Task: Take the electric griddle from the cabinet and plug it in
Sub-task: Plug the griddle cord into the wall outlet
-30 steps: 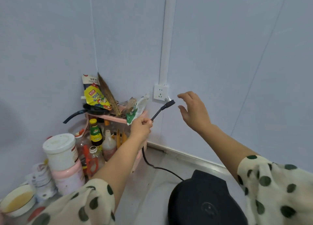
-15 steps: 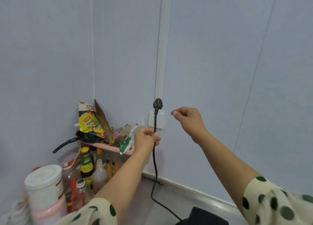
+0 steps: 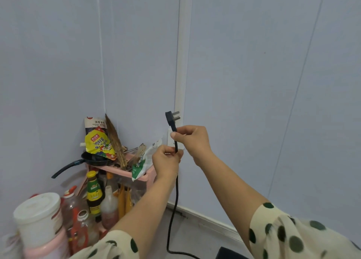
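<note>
Two hands on one black cord [image 3: 173,196]: my left hand [image 3: 166,161] closed around it below, my right hand [image 3: 192,139] pinching it just under the plug [image 3: 170,118], prongs pointing right. Wall socket [image 3: 169,139] partly hidden behind both hands. Griddle [image 3: 227,253]: dark edge at bottom of view.

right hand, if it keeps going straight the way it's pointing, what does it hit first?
The right hand points left toward the wall, pinching the cord just under the plug. Straight on it would probably meet the white socket right behind it, though depth is unclear from this view.
</note>
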Tool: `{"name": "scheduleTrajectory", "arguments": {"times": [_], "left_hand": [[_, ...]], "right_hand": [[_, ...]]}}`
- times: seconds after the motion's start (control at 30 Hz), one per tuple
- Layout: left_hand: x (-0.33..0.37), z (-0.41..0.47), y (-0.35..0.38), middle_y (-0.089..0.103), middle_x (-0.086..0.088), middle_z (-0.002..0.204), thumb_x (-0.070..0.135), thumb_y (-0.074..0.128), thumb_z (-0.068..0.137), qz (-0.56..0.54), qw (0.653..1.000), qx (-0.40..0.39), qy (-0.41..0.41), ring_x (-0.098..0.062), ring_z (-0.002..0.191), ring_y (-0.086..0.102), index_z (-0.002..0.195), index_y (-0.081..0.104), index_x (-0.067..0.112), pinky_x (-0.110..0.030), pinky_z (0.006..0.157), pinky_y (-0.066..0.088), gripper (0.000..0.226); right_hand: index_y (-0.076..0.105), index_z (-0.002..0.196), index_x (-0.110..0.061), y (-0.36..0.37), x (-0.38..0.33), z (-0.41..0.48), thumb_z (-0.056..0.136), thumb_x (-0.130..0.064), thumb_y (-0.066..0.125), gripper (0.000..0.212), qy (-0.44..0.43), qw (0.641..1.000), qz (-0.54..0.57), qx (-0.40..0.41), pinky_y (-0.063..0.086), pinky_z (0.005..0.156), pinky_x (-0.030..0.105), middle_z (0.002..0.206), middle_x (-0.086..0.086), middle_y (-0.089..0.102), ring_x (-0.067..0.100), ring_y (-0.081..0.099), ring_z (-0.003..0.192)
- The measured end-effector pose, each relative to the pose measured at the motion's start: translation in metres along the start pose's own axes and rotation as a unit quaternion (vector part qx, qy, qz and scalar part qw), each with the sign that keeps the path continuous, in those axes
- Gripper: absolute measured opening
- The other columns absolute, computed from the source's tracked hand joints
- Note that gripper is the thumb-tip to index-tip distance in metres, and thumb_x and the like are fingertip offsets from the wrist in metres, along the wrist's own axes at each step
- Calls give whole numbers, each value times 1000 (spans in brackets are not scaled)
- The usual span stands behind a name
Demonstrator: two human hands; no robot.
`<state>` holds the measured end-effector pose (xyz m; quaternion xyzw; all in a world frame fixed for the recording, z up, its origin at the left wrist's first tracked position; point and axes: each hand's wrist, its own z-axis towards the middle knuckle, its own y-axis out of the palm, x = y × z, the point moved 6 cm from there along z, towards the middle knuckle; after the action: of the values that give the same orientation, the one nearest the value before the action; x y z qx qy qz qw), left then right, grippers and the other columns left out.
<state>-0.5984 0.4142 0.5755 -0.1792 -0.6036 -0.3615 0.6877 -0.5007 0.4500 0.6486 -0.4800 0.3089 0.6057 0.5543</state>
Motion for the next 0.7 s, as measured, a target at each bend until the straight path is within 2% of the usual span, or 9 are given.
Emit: {"name": "scheduleTrajectory", "arguments": {"times": [0.07, 0.17, 0.23, 0.3, 0.4, 0.53, 0.63, 0.7], "left_hand": [[-2, 7, -3, 59, -2, 67, -5, 70, 80, 13, 1000, 18, 15, -18, 65, 62, 71, 57, 7, -30, 73, 58, 20], [-3, 17, -7, 55, 1, 69, -3, 71, 79, 41, 998, 34, 44, -12, 64, 58, 78, 55, 7, -12, 61, 51, 19], [-3, 23, -9, 56, 4, 71, 4, 75, 78, 62, 995, 30, 66, -9, 64, 56, 80, 55, 12, -15, 60, 47, 22], [-7, 32, -10, 60, 4, 75, 8, 75, 79, 64, 995, 11, 74, -10, 68, 58, 87, 58, 14, -18, 64, 48, 19], [-22, 46, -9, 61, 7, 75, 7, 70, 83, 81, 994, -27, 69, -8, 71, 59, 91, 63, 16, -17, 68, 48, 15], [-57, 62, -8, 63, 12, 76, 7, 65, 87, 117, 987, -94, 49, -5, 75, 60, 91, 67, 22, -19, 74, 50, 15], [-86, 68, -12, 69, 10, 87, 14, 66, 87, 156, 980, -122, 19, -9, 88, 66, 89, 66, 30, -25, 82, 54, 16], [-105, 71, -15, 70, 5, 88, 15, 66, 87, 173, 976, -135, 1, -11, 90, 67, 89, 67, 29, -25, 82, 54, 14]], "right_hand": [[74, 79, -16, 5, 2, 5, 76, -18, 77, 6, -10, 1000, -9, 11, 47, 70, 25, 77, -5, 68, 8, 62, 73], [73, 83, -12, 12, 7, 14, 80, -17, 74, 6, -21, 1000, -11, 20, 45, 74, 25, 77, -7, 66, 4, 55, 69], [72, 83, -12, 14, 9, 19, 81, -15, 72, 3, -15, 1000, 8, 19, 45, 77, 26, 75, -9, 64, 3, 54, 69], [71, 82, -13, 17, 11, 27, 82, -13, 72, 0, -4, 1000, 26, 14, 46, 77, 26, 73, -8, 62, 5, 56, 70], [71, 84, -11, 22, 12, 38, 83, -10, 70, 2, 4, 998, 58, 13, 44, 69, 19, 72, -6, 62, 5, 55, 67], [73, 90, -6, 28, 8, 57, 85, -9, 68, 8, 9, 996, 85, 11, 40, 56, 13, 86, 4, 68, 7, 51, 62], [70, 87, -8, 25, 7, 71, 88, -7, 62, 9, 11, 994, 106, 11, 37, 49, 17, 85, 6, 70, 10, 43, 52], [67, 93, -6, 24, 12, 80, 92, -6, 57, 11, 16, 991, 131, 5, 39, 49, 20, 82, 7, 71, 9, 43, 45]]}}
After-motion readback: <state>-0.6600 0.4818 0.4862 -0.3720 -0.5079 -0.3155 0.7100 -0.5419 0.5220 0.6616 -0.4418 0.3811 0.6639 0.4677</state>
